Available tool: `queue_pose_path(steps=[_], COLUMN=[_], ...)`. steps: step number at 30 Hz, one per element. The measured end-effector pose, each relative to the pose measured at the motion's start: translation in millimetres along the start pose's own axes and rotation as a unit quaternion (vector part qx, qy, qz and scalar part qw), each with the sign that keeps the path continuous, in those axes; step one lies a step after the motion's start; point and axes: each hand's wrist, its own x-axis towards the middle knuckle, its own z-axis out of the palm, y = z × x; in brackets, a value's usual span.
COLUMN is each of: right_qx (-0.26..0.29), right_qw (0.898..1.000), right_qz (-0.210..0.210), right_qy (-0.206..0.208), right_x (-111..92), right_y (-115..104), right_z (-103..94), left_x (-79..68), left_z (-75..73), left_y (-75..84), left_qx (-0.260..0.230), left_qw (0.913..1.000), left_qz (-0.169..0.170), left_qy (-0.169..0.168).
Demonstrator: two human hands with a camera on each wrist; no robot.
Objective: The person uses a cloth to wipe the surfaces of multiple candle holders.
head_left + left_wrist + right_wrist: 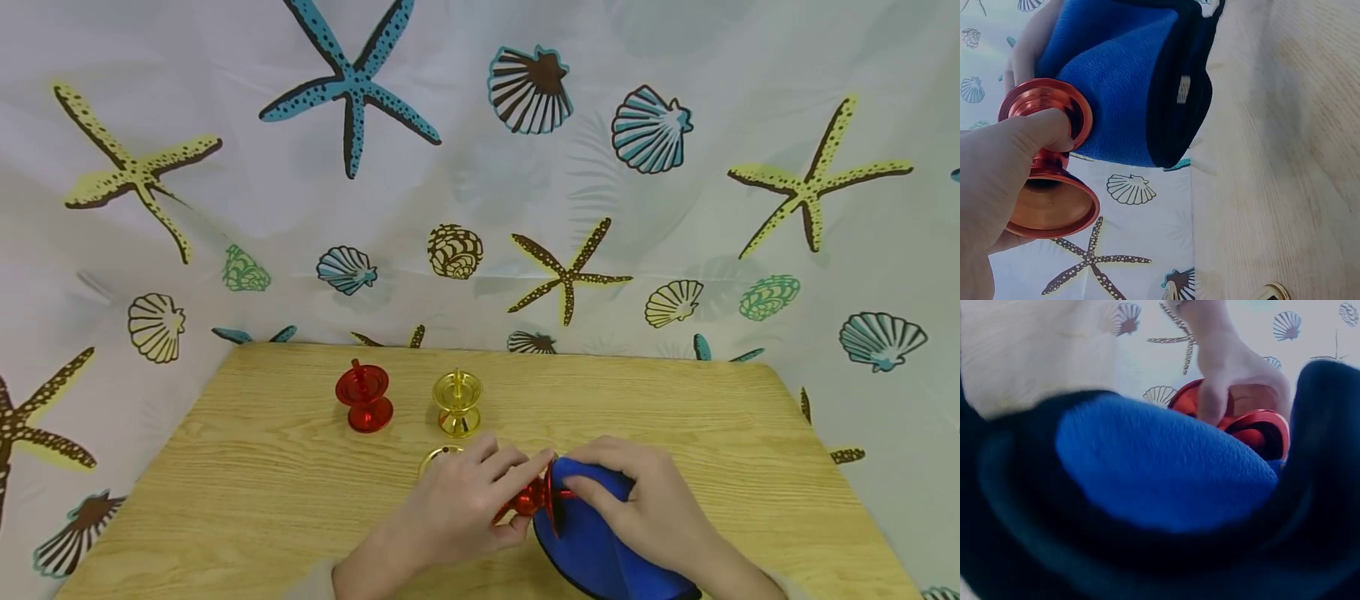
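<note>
My left hand holds a shiny red metal candle holder by its narrow waist, tipped on its side with the dish facing right. In the left wrist view, the thumb crosses the red candle holder between its two flared ends. A blue cloth with black edging is pinched in my right hand, at the dish and its thin spike. The cloth hangs down in folds and hides part of the dish. In the right wrist view the blue cloth fills much of the foreground.
Another red candle holder stands upright at the back left of the wooden table. Beside it stands a gold candle holder. A further gold piece is partly hidden behind my left hand. A shell-and-starfish sheet hangs behind the table.
</note>
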Motion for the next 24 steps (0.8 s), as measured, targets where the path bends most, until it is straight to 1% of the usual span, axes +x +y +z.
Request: queue_pose_path(steps=[2,3,4,5,7,10,11,14,16,17,20,22,24], right_qx=[0.009,0.013,0.018,0.018,0.019,0.007,0.000,-0.015,-0.014,-0.013,0.013,0.033,0.054], right_qw=[0.998,0.997,0.997,0.997,0.999,0.999,0.998,0.991,0.987,0.985,0.984,0.987,0.987], right_qz=[0.055,0.072,0.078,0.072,0.041,-0.040,-0.068,-0.130,-0.161,-0.170,-0.171,-0.145,-0.114], right_qy=[-0.015,-0.020,-0.022,-0.021,-0.015,0.000,0.003,0.008,0.014,0.018,0.041,0.066,0.095], right_x=[2,3,3,3,1,-4,-5,-9,-11,-12,-13,-13,-12], right_y=[-2,-2,-3,-3,-2,0,2,6,8,9,11,12,13], right_z=[-1.8,-2.4,-2.5,-2.2,-1.0,2.1,3.0,3.5,2.3,1.2,-2.7,-5.7,-8.7], left_x=[-0.8,-1.2,-1.5,-2.1,-2.9,-3.7,-4.1,-5.2,-6.0,-6.4,-7.4,-8.3,-9.1], left_z=[1.5,2.3,3.1,3.7,4.3,3.9,3.4,1.6,0.8,0.6,0.6,1.2,1.4], left_y=[0.8,1.1,1.4,1.6,2.0,1.9,1.8,1.0,0.3,0.0,-0.8,-1.5,-2.2], left_qx=[0.012,0.013,0.015,0.013,0.000,-0.020,-0.027,-0.042,-0.048,-0.052,-0.071,-0.090,-0.120], left_qw=[0.9999,0.9999,0.9999,0.9999,1.0000,0.9995,0.9991,0.9975,0.9966,0.9961,0.9946,0.9926,0.9883], left_qz=[0.005,0.005,0.005,0.003,-0.004,-0.018,-0.025,-0.044,-0.053,-0.057,-0.066,-0.075,-0.091], left_qy=[0.002,0.002,0.003,0.002,-0.002,-0.015,-0.021,-0.035,-0.041,-0.042,-0.039,-0.031,-0.021])
